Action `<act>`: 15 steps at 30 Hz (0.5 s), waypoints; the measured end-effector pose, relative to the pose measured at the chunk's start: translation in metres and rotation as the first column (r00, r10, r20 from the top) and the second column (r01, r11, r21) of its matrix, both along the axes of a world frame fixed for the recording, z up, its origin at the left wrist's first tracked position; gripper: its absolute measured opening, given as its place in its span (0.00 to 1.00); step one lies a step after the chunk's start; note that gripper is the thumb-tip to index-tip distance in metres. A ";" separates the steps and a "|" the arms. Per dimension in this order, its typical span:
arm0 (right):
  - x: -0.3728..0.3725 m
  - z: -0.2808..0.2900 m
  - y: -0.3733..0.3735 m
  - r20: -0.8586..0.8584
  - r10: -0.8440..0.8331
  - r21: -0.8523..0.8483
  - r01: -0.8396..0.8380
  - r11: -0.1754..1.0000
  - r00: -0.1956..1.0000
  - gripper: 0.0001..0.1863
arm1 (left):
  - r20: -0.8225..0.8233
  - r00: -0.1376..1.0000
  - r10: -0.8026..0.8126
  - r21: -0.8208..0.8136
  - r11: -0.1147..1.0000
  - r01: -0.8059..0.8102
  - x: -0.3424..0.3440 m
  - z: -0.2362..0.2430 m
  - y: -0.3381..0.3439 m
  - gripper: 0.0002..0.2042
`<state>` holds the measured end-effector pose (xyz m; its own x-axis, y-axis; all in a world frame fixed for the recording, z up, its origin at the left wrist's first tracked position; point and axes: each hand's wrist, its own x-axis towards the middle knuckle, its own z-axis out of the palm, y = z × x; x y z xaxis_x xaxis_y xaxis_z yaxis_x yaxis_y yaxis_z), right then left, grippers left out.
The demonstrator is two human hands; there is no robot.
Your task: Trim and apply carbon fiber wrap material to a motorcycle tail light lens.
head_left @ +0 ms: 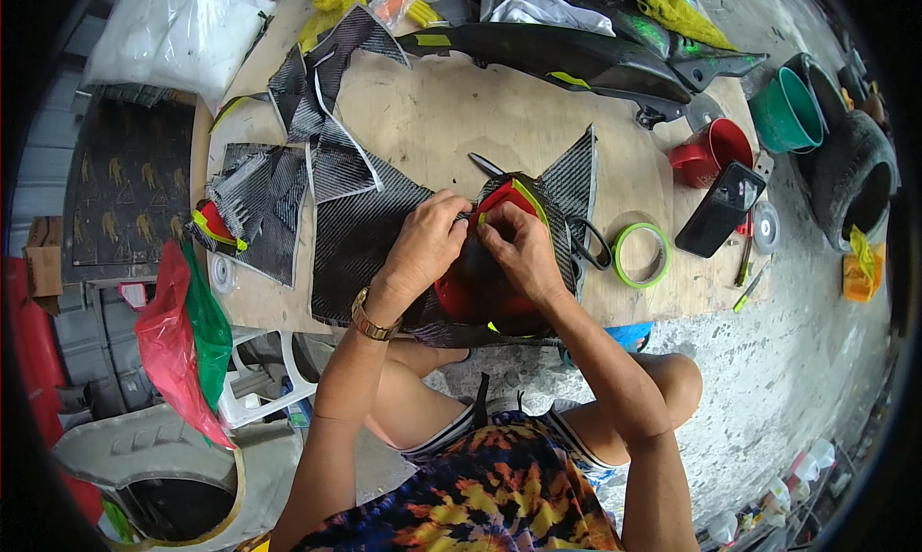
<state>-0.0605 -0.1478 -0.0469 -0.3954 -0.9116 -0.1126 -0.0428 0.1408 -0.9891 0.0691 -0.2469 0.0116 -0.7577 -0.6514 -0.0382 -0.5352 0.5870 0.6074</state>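
Observation:
On the wooden table in front of me sits a dark and red moulded part [471, 298] with yellow-green tape along its edges. Black woven carbon-fibre cloth [357, 250] lies under it and spreads to the left. My left hand [432, 233], with a gold watch on the wrist, is closed in a pinch at the part's upper left edge. My right hand [523, 252] pinches close beside it, at the red, tape-edged top. What lies between the fingertips of either hand is hidden. A dark pointed tool [486, 164] lies just beyond, and black-handled scissors [590, 245] rest right of my right hand.
A green tape roll [618, 256], a phone [718, 209] and a red mug [709, 153] stand to the right. Cut carbon-cloth pieces [264, 202] and a second red part [216, 226] lie left. A long black fairing [567, 58] spans the back. A white plastic chair [269, 389] stands lower left.

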 end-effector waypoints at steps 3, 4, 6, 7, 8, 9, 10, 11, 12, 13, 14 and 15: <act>-0.001 0.005 0.001 -0.027 0.024 0.008 -0.024 1.000 0.999 0.09 | -0.001 1.000 0.006 -0.002 1.000 -0.006 0.000 0.000 0.000 0.08; -0.001 0.005 0.001 -0.027 0.023 0.008 -0.023 1.000 0.999 0.09 | 0.002 1.000 0.007 -0.001 1.000 -0.007 0.000 0.001 0.000 0.08; 0.000 0.005 0.001 -0.033 0.014 -0.053 -0.016 0.998 0.999 0.10 | 0.005 1.000 0.002 -0.002 1.000 -0.002 0.000 -0.001 0.000 0.08; 0.000 0.006 0.001 -0.032 0.015 -0.054 -0.016 0.998 0.999 0.10 | 0.009 1.000 -0.002 -0.004 1.000 0.002 0.001 -0.001 -0.001 0.08; -0.001 0.009 0.001 -0.021 0.036 -0.019 -0.036 0.999 0.999 0.11 | 0.010 1.000 -0.002 -0.005 1.000 0.002 0.001 -0.001 -0.002 0.08; -0.001 0.011 0.001 -0.012 0.055 0.018 -0.055 0.998 0.998 0.11 | 0.009 1.000 -0.005 -0.004 1.000 0.005 0.001 -0.002 -0.002 0.08; -0.001 0.010 0.001 -0.014 0.054 0.017 -0.054 0.998 0.998 0.11 | 0.008 1.000 -0.008 -0.003 1.000 0.008 0.002 -0.002 -0.003 0.09; -0.001 0.007 0.001 0.000 0.051 0.004 -0.051 0.999 0.999 0.11 | 0.006 1.000 -0.009 -0.003 1.000 0.009 0.001 -0.001 -0.002 0.09; -0.001 0.005 0.002 0.015 0.047 -0.008 -0.047 0.999 0.999 0.11 | -0.004 1.000 -0.011 -0.009 1.000 0.011 0.000 0.001 -0.001 0.09; -0.002 0.005 0.002 0.015 0.045 -0.008 -0.044 0.999 0.999 0.11 | -0.015 1.000 -0.014 -0.014 1.000 0.014 -0.001 0.001 0.000 0.10; -0.003 0.004 0.003 0.000 0.045 -0.010 -0.045 0.999 0.999 0.10 | -0.016 1.000 -0.017 -0.014 1.000 0.016 -0.003 0.000 0.001 0.10; -0.003 0.004 0.003 -0.014 0.047 -0.014 -0.047 0.999 0.999 0.09 | 0.009 1.000 0.000 -0.044 0.999 0.001 -0.004 0.001 0.001 0.11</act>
<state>-0.0637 -0.1445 -0.0428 -0.3533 -0.9308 -0.0941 -0.0625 0.1239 -0.9903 0.0646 -0.2457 0.0124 -0.7579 -0.6522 -0.0164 -0.5401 0.6131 0.5765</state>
